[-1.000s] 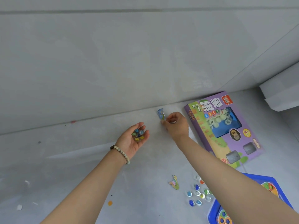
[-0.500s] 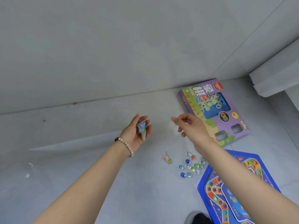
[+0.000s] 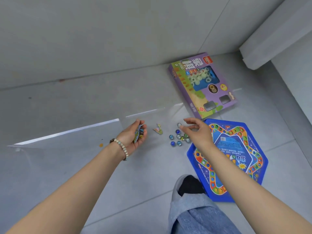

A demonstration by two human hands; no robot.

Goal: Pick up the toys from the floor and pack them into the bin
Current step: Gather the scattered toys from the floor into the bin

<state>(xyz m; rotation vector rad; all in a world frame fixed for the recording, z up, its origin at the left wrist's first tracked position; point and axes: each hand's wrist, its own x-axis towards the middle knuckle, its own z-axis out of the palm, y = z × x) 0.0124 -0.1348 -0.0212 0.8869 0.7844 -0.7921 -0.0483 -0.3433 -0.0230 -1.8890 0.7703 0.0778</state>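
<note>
- Left hand cups held marbles and a card piece, fingers curled round them.
- Right hand hovers loosely open above floor marbles.

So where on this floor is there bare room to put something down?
The widest bare floor lies left of the left hand, toward the wall. More lies between the left forearm and the socked foot. Crowded: around the right hand, with a cardboard cut-out and marbles, then the blue hexagonal board and purple game box.
</note>
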